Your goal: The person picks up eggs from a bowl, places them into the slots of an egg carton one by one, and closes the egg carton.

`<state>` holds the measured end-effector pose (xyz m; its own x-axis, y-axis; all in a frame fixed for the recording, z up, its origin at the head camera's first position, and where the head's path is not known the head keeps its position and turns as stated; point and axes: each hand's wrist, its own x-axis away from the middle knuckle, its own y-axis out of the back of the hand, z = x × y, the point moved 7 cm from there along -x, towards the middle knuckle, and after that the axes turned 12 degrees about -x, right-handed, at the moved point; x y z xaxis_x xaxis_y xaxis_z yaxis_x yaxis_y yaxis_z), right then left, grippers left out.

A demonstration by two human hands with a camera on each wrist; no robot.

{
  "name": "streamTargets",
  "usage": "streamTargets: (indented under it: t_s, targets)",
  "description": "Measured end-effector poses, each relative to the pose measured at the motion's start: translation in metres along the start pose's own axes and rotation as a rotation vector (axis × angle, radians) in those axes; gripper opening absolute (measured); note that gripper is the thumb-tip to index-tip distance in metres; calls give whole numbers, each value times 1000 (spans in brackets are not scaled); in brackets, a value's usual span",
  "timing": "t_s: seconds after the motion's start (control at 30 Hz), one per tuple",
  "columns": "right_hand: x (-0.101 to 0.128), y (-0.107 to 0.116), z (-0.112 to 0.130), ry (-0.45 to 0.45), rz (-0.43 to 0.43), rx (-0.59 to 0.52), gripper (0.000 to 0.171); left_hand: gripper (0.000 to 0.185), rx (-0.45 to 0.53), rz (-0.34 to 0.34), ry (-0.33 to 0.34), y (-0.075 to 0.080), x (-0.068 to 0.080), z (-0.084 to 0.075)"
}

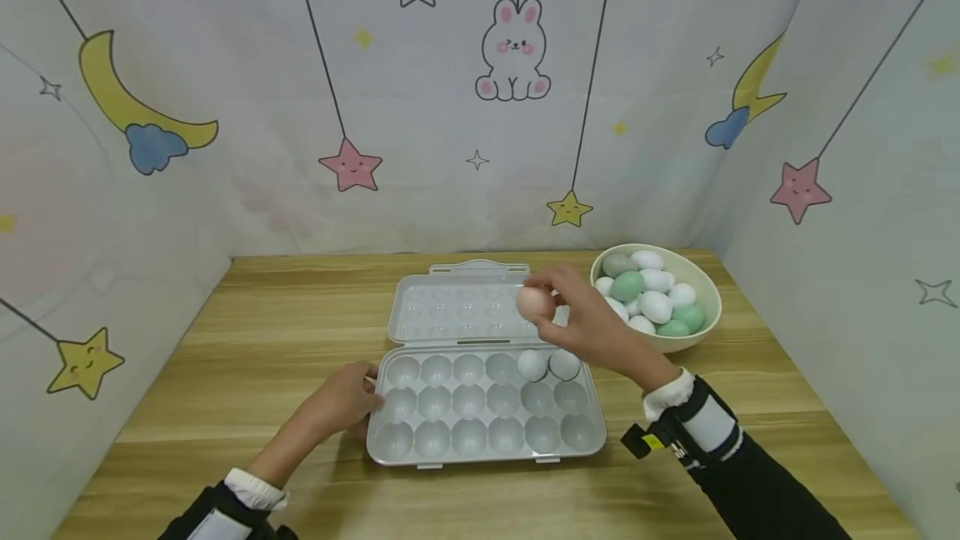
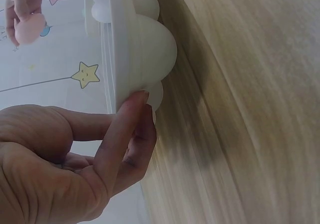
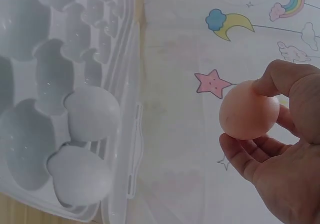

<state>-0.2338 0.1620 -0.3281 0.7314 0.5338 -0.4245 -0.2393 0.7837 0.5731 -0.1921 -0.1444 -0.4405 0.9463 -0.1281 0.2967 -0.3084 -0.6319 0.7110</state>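
In the head view my right hand [image 1: 581, 315] holds a pinkish-brown egg [image 1: 535, 303] above the egg carton's raised lid. The right wrist view shows thumb and fingers pinching this egg [image 3: 249, 110] on opposite sides. My left hand [image 1: 341, 400] grips the left edge of the plastic egg carton [image 1: 486, 465], thumb on one side and fingers on the other, as the left wrist view also shows the carton edge [image 2: 145, 49] in its grasp. Two white eggs, one egg [image 1: 532, 365] and another egg [image 1: 564, 364], sit in the back row's right-hand cups.
A cream bowl [image 1: 708, 290] piled with white and green eggs stands at the back right of the wooden table [image 1: 300, 307]. The carton's lid [image 1: 450, 307] lies folded back behind its base. A patterned cloth [image 1: 450, 107] closes off the back and sides.
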Motion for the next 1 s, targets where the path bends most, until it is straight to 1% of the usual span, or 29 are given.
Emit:
streamTargets:
  t_s: [0.07,0.23,0.43,0.63,0.8,0.93,1.0]
  targets:
    - [0,-10,-5,-21,21,-17,46,38,-2,-3,-1,0,0,0]
    - [1,-31,-18,-76,43,-52,46,38,-5,0,-8,1,0,0]
    - [5,-52,-29,-107,88,-67,45,38,-2,1,-14,0,0,1]
    - [9,-65,-35,-131,130,-62,41,38,3,1,-11,1,1,0]
    - [11,-73,-41,-149,156,-30,39,37,7,1,-11,1,1,0]
    - [10,-79,-44,-126,159,-15,40,38,11,-2,-10,1,0,1]
    - [9,-82,-45,-113,165,9,44,37,12,-6,-10,1,0,1]
